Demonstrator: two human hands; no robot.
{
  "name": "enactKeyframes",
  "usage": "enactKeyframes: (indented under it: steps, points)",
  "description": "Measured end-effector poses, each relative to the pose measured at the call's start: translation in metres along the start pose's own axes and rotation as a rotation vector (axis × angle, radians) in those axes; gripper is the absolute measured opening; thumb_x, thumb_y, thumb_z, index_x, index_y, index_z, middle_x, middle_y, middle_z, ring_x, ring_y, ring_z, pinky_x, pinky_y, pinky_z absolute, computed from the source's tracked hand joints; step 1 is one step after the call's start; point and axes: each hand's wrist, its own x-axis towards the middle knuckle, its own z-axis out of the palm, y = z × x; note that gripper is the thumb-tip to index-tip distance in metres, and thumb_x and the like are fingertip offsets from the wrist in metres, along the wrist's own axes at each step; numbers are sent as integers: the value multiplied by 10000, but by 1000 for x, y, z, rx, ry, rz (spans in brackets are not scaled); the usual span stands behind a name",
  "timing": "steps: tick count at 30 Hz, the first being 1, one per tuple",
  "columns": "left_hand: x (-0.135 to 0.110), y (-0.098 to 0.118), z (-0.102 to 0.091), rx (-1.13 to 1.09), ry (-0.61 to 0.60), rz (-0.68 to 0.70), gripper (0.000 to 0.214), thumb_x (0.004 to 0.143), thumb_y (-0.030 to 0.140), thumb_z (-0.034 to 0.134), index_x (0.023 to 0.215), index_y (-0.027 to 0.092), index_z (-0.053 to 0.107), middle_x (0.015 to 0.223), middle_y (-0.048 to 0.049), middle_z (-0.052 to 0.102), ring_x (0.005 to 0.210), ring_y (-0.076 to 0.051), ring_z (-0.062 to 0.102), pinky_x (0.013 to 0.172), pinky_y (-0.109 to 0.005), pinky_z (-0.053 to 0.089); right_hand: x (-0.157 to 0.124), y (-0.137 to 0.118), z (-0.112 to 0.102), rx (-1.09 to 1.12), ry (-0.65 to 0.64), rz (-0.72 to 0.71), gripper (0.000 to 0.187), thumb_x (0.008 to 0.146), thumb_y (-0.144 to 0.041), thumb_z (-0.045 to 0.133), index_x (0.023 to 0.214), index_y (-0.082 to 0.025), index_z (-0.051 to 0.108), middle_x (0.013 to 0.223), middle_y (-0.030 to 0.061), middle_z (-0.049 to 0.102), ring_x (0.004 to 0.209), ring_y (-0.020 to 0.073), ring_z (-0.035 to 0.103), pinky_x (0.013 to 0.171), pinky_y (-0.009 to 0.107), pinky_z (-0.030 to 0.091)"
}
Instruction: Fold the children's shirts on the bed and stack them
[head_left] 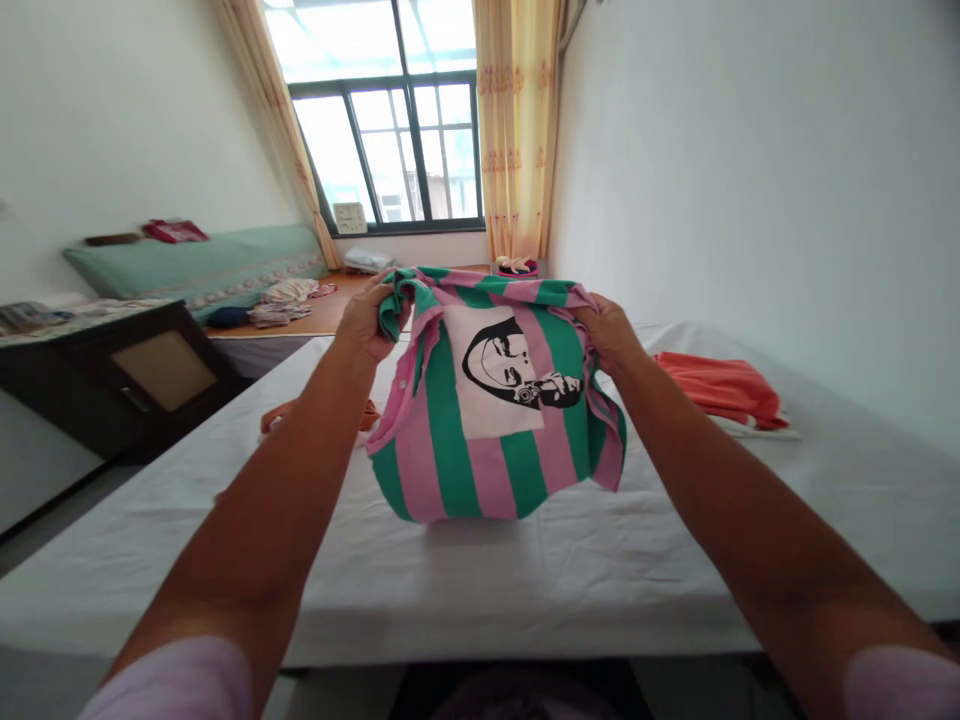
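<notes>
A green-and-pink striped shirt [487, 470] hangs between my hands above the white-covered table [600, 590]. On its front is a white panel printed with a black face drawing. My left hand [369, 318] is closed on a bunched corner at the upper left. At the upper right, my right hand [611, 335] grips the other edge with fingers wrapped in the cloth. The shirt sags in the middle, and its lower edge hangs close to the sheet.
Folded orange cloth [716, 388] lies on the right by the wall. Brown-orange cloth [367, 415] sits partly behind my left arm. Beyond are a wooden platform [337, 310] with piled clothes [289, 292], a dark cabinet [142, 375] at left, and a window with curtains [517, 130].
</notes>
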Motion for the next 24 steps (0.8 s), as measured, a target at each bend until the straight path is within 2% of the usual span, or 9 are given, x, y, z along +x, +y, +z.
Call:
enactKeyframes:
  steps: [4,6,7,10,12,17,19,21,24]
  points:
    - [19,-44,-29,92,342,-64,266,767,118,580,1012,214,542,901,1,614,806,-101,613,770,-240,506,28,35,-8,-128,94,46,548,720,-415,727,1178,-184,533,1194,113,641,1078,224,612,900,354,530]
    - [16,-58,-46,139,416,-99,246,759,163,587,993,227,551,927,0,607,818,-105,601,786,-257,489,30,45,-16,-225,50,21,554,751,-340,696,1240,-175,497,1320,142,566,1185,219,554,992,365,471]
    - [11,-64,-54,183,398,-123,245,740,186,601,980,225,566,933,-3,609,821,-110,600,793,-269,481,27,50,-20,-270,-1,22,524,773,-322,669,1244,-169,499,1325,146,563,1196,216,548,1013,373,453]
    - [-14,-84,-73,427,173,-196,315,651,278,673,954,205,631,931,-21,638,844,-146,616,796,-305,473,8,71,-34,-437,-211,88,406,834,-326,587,1205,-163,549,1242,136,627,1128,216,593,996,394,460]
    - [-34,-100,-81,631,-12,-218,378,617,373,702,947,194,664,924,-43,667,877,-196,626,801,-343,481,-9,91,-43,-646,-275,119,391,844,-334,575,1197,-164,570,1239,136,631,1113,231,599,986,398,459]
    - [-80,-139,-83,1146,-316,-112,467,763,483,590,1124,192,649,1120,-100,675,1058,-266,594,945,-400,450,-43,134,-64,-1147,-171,197,493,858,-465,554,1258,-175,549,1210,168,639,1142,317,568,954,454,443]
    - [-94,-148,-79,1331,-405,-42,510,810,448,568,1257,203,586,1224,-112,632,1142,-284,552,993,-422,416,-51,142,-69,-1199,-213,170,525,837,-491,572,1271,-197,540,1181,158,650,1122,336,570,922,468,453]
    - [-104,-151,-75,1447,-490,50,529,826,388,579,1329,228,536,1260,-108,605,1179,-290,520,1012,-429,396,-55,144,-70,-1152,-260,83,509,820,-401,600,1288,-219,521,1194,130,645,1108,310,579,926,442,456]
    - [-109,-151,-71,1502,-542,141,461,886,293,501,1345,266,527,1167,-88,620,1095,-249,560,964,-366,428,-55,141,-67,-1008,-230,-22,485,808,-229,554,1290,-226,500,1230,98,625,1088,250,594,947,390,456]
